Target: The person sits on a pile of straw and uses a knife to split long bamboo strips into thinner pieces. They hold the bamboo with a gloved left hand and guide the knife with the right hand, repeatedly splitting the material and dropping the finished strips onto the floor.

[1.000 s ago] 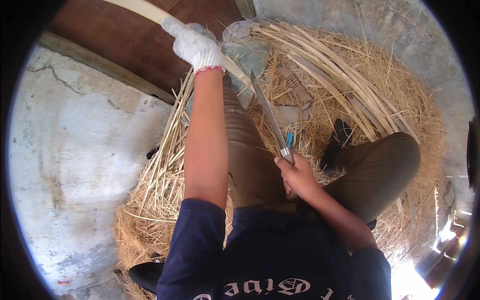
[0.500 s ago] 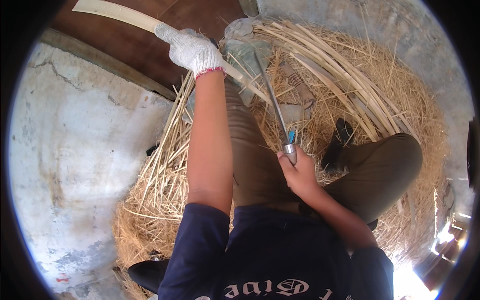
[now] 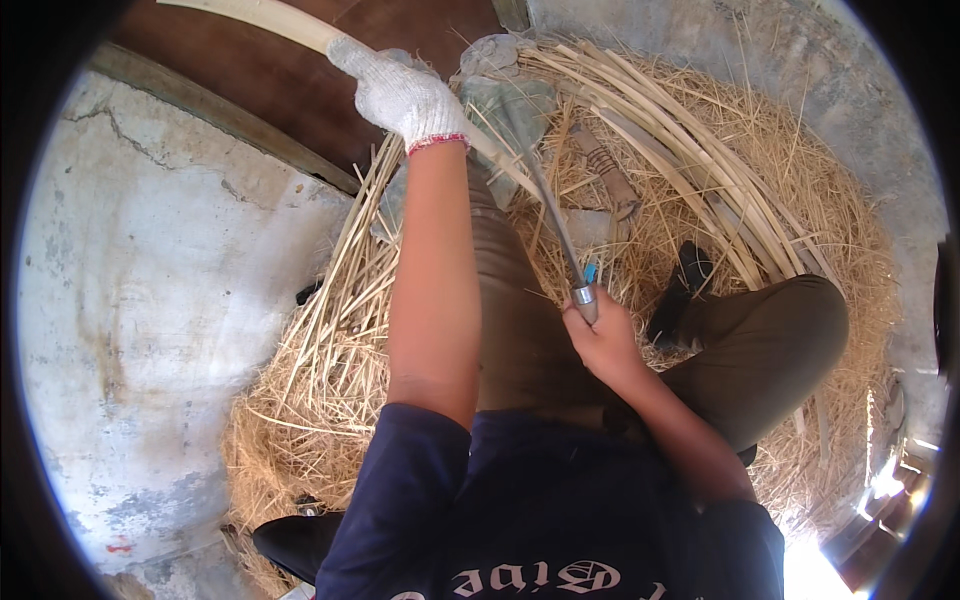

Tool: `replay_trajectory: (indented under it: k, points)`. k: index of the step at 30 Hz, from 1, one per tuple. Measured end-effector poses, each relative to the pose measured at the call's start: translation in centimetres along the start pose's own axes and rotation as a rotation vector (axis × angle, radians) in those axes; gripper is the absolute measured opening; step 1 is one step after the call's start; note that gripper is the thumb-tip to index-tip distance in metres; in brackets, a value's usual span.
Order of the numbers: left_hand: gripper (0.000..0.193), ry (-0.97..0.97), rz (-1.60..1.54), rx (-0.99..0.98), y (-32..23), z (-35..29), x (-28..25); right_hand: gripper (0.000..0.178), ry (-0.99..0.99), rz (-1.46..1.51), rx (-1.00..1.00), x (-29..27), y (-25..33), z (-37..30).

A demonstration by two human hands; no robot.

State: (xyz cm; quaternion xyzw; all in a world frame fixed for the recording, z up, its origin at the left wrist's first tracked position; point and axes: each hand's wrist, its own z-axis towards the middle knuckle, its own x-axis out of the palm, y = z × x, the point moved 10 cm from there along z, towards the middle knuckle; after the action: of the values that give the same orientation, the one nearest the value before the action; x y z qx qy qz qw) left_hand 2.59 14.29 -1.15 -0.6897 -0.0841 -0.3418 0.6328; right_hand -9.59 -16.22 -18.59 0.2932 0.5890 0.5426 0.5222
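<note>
My left hand, in a white knit glove with a red cuff edge, is closed around a long pale strip of split bamboo. The strip sticks out past the glove to the upper left. Its other end slants down over my outstretched leg toward a knife. Bare, my right hand is wrapped round the knife's handle, just below a metal collar. The narrow dark blade points up and away, meeting or crossing the near end of the strip; whether they touch I cannot tell. The blade's tip is hard to make out.
Straw-like shavings cover the floor around my legs. Long bamboo strips lie at the far right, and thinner sticks to the left. A ridged brown piece lies ahead. Concrete walls stand on both sides.
My gloved hand and the strip have shifted slightly right. The blade has tilted, its upper part now lower and by the strip's near end; the view has shifted a little too.
</note>
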Motion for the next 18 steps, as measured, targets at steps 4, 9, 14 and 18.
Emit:
replay_trajectory:
  k: [4, 9, 14, 18]
  points:
    - [0.076, 0.069, -0.019, -0.060, 0.5, 0.1, 0.2, 0.020, 0.149, 0.141, 0.580, 0.5, -3.1, -1.6]
    - [0.081, 0.388, -0.031, -0.077, 0.6, -0.2, 1.8, 0.018, -0.046, 0.209, 0.292, -0.3, -2.0, -0.2]
    - [0.081, 0.525, -0.068, -0.139, 0.6, -0.6, 1.9, 0.018, 0.223, 0.432, 0.642, 2.5, -3.5, -2.1]
    - [0.081, 0.457, -0.077, -0.115, 0.4, 0.3, 0.8, 0.017, 0.025, 0.356, 0.455, 0.6, -1.8, -0.9]
